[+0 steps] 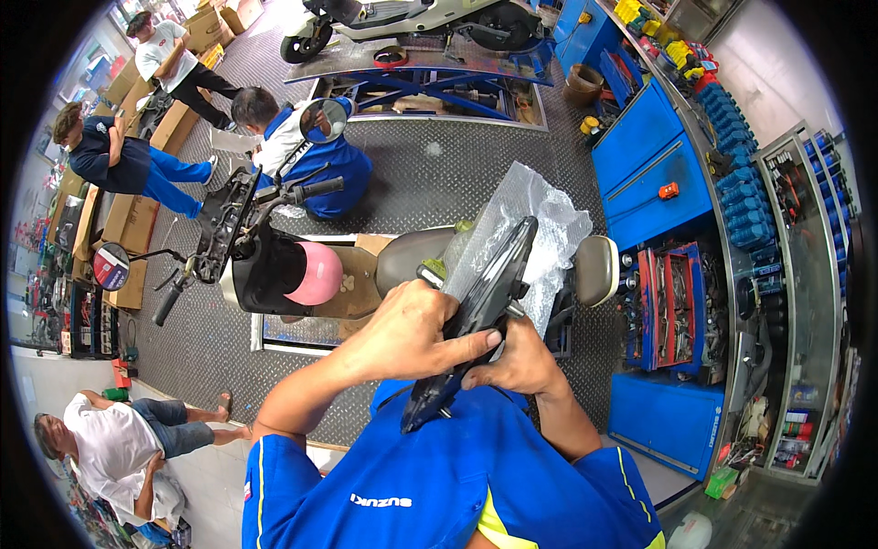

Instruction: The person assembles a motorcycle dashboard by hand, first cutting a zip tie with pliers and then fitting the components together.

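In front of my chest I hold a long, narrow black part (485, 297), glossy and tapered at both ends, with small posts sticking out of its side. It is tilted, its upper end pointing away to the right. My left hand (412, 325) is closed on its left side, the thumb lying across it. On the other side my right hand (521, 361) grips its lower half. Clear bubble wrap (549, 224) lies beyond the part, over the rear of a scooter. The scooter's dark seat (402, 261) is partly covered by the wrap and the part.
A pink helmet (320, 273) rests on the scooter's footboard area. Beyond it, a person in blue and white (315, 169) crouches by the handlebars (302, 190). Another scooter stands on a blue lift (430, 80). Blue cabinets (640, 137) and a red tool tray (668, 306) line the right; several people are at left.
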The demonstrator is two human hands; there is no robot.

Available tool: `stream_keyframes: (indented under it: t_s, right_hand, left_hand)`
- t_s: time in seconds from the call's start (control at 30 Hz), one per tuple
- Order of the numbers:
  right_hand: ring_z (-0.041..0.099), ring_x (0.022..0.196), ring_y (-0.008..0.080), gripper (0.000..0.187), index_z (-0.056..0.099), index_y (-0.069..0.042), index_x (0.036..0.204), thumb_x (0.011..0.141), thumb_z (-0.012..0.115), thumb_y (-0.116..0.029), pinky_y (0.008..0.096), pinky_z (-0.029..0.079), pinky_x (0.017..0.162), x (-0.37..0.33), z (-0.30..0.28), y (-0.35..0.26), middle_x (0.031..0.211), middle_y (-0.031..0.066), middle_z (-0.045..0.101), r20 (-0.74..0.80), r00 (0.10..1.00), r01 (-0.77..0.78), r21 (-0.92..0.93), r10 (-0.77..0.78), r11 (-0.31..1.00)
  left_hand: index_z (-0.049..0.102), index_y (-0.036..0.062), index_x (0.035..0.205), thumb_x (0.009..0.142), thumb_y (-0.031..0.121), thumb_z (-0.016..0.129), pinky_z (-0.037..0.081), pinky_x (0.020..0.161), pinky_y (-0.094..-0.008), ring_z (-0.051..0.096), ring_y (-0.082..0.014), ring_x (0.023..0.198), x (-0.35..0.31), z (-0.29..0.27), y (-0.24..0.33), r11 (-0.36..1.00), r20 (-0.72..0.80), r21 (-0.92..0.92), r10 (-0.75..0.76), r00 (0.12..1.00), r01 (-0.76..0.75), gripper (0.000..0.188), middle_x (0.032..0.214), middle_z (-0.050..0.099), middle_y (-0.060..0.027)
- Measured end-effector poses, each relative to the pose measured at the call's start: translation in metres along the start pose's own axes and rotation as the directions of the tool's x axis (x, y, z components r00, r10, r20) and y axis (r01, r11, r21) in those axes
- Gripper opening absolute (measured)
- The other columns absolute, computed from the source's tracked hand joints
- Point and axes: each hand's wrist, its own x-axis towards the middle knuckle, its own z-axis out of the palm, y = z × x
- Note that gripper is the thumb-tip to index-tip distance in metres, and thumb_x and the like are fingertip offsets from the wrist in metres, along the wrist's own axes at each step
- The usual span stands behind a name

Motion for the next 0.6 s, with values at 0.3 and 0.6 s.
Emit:
stream_keyframes:
  t_s: [0.3, 0.6]
  right_hand:
    - [0.068, 0.111, 0.0242, 0.072, 0.069, -0.002, 0.127, 0.071, 0.103, -0.033, 0.0419, 0.055, 0.099, 0.022, -0.011, 0.005, 0.117, 0.0109, 0.072, 0.014, 0.989, 0.146, 0.142, -0.150, 0.979]
    - [0.072, 0.096, 0.0229, 0.075, 0.069, 0.003, 0.116, 0.066, 0.104, -0.040, 0.0382, 0.058, 0.088, 0.021, -0.009, 0.016, 0.099, 0.0101, 0.074, -0.006, 0.984, 0.177, -0.097, -0.178, 0.979]
  left_hand:
    - [0.058, -0.0020, 0.066, 0.091, 0.048, 0.083, 0.040, 0.052, -0.0462, 0.050, -0.0327, 0.049, 0.018, -0.010, -0.004, 0.981, -0.116, -0.153, 0.103, 0.988, -0.120, 0.061, 0.055, 0.051, -0.0192]
    - [0.057, 0.0017, 0.061, 0.099, 0.037, 0.070, 0.047, 0.055, -0.0543, 0.059, -0.0460, 0.054, 0.034, -0.018, 0.026, 0.964, -0.196, 0.200, 0.213, 0.957, -0.173, 0.054, 0.056, 0.055, -0.0225]
